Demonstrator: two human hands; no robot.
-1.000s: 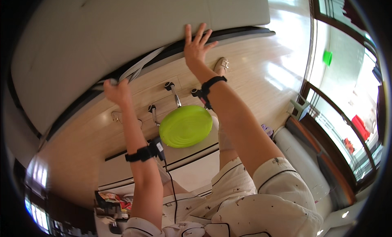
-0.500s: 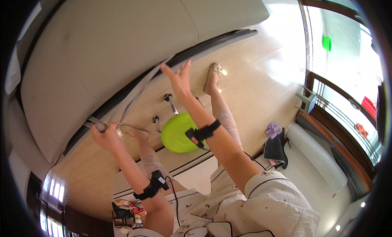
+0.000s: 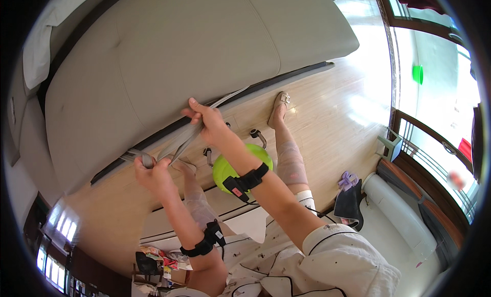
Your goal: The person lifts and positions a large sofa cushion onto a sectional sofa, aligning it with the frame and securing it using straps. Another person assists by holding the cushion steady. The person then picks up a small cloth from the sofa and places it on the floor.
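Apparently, the grey strap (image 3: pixel 185 139) is a light and soft thing, because it hangs loosely in folds between the 2 hands. It runs along the lower front edge of the padded couch (image 3: pixel 194 46). I judge that it will bend easily but stretch only little, and that it is not fragile; its smooth face may slide somewhat in the palm. Therefore, it would be held best where it is gathered thick, at the left hand (image 3: pixel 156 178), with the thumb pressed over the folds. This left hand is closed on the strap. The right hand (image 3: pixel 212 124) is partly curled at the strap, its thumb raised; whether it truly grips, I cannot tell. Concerning writing, I find none on the strap or the couch. The left wristband (image 3: pixel 198 247) bears a small pale label (image 3: pixel 219 234), and the right wristband (image 3: pixel 251 180) a reddish label (image 3: pixel 236 191); both are too small for reading.
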